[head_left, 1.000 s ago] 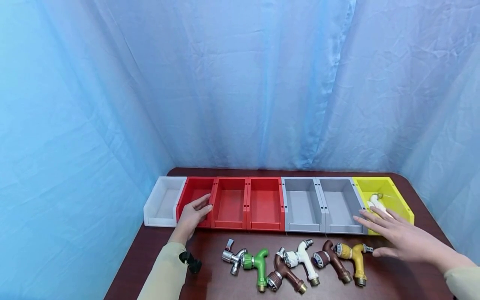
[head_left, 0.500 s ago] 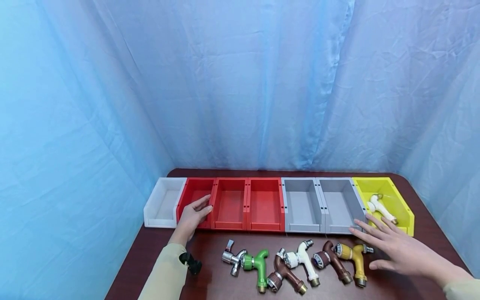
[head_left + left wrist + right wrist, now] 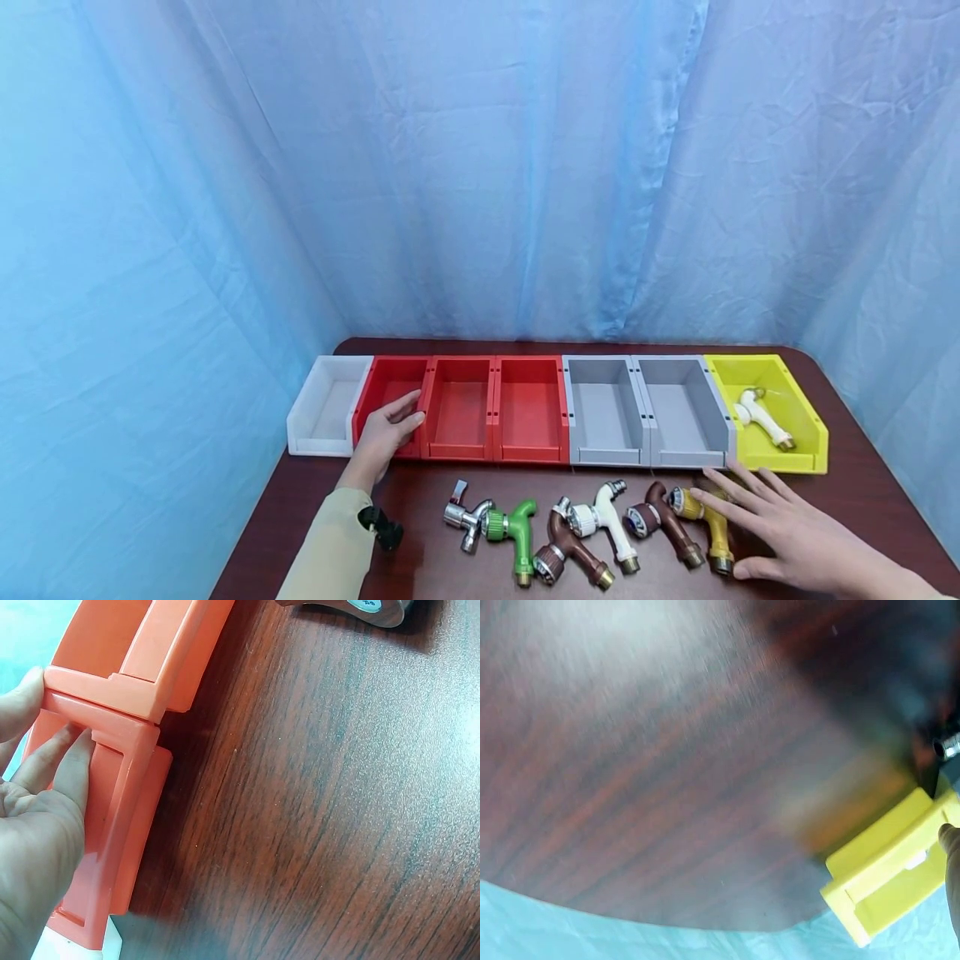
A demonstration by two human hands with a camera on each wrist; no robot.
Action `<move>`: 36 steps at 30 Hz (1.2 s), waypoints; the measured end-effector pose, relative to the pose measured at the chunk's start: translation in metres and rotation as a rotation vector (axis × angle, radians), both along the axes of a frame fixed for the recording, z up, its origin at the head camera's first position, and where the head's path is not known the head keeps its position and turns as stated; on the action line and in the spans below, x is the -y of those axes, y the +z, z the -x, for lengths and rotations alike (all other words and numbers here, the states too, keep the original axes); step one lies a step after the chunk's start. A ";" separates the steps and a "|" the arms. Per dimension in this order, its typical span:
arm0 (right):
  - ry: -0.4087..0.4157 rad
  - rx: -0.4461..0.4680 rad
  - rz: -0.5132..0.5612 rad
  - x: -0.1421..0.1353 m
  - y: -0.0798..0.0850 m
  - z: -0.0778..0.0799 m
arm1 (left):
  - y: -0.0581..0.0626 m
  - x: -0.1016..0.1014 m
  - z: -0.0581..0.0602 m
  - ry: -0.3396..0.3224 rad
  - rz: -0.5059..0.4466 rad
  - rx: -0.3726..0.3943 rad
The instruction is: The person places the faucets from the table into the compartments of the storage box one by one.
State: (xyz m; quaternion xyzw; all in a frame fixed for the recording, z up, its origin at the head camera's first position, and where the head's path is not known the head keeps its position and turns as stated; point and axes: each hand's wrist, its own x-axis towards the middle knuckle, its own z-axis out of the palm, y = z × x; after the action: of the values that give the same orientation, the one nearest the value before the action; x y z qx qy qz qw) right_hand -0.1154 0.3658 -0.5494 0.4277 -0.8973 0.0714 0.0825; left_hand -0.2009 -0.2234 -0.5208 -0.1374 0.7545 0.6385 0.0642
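Note:
My left hand [image 3: 384, 435] holds the side wall of the leftmost red bin [image 3: 395, 375]. In the left wrist view some fingers [image 3: 73, 774] reach inside that bin, while another lies at the wall's top edge. My right hand [image 3: 798, 529] hovers with spread fingers by the yellow tap [image 3: 717, 527], partly covering it, and holds nothing. A white tap [image 3: 767, 418] lies inside the yellow bin [image 3: 810, 408]. Along the table lie a chrome tap [image 3: 470, 518], a green tap [image 3: 521, 533], two brown taps [image 3: 573, 546] and another white tap [image 3: 615, 525].
The bins form a row at the back of the dark wooden table [image 3: 300, 517]: a white bin [image 3: 306, 421] at the left end, red ones, then two grey bins [image 3: 603, 392]. A blue curtain [image 3: 480, 167] hangs behind.
My right hand has drawn back from the yellow bin toward the front, uncovering the white tap in it and now overlapping the yellow tap. My left hand has stayed still.

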 end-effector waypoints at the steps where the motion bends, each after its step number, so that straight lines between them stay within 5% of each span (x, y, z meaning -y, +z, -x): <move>1: -0.008 0.005 -0.011 0.000 -0.002 -0.001 | 0.000 0.000 0.000 0.001 0.000 0.001; 7: -0.099 0.074 -0.059 0.003 -0.016 -0.010 | -0.001 0.001 0.000 0.000 -0.003 -0.001; 18: -0.184 0.134 0.008 0.011 -0.028 -0.015 | -0.003 0.003 -0.002 -0.001 0.001 -0.005; 25: -0.185 0.113 -0.021 0.012 -0.032 -0.015 | -0.003 0.002 -0.001 -0.007 -0.009 -0.007; 36: -0.295 0.230 -0.001 0.021 -0.026 -0.018 | -0.005 0.002 -0.001 -0.010 0.008 -0.033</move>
State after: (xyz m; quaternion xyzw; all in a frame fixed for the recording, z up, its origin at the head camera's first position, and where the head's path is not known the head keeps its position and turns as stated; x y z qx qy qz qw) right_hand -0.0971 0.3450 -0.5752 0.2806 -0.9538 0.1066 -0.0110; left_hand -0.1995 -0.2249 -0.5256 -0.1235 0.7586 0.6374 0.0541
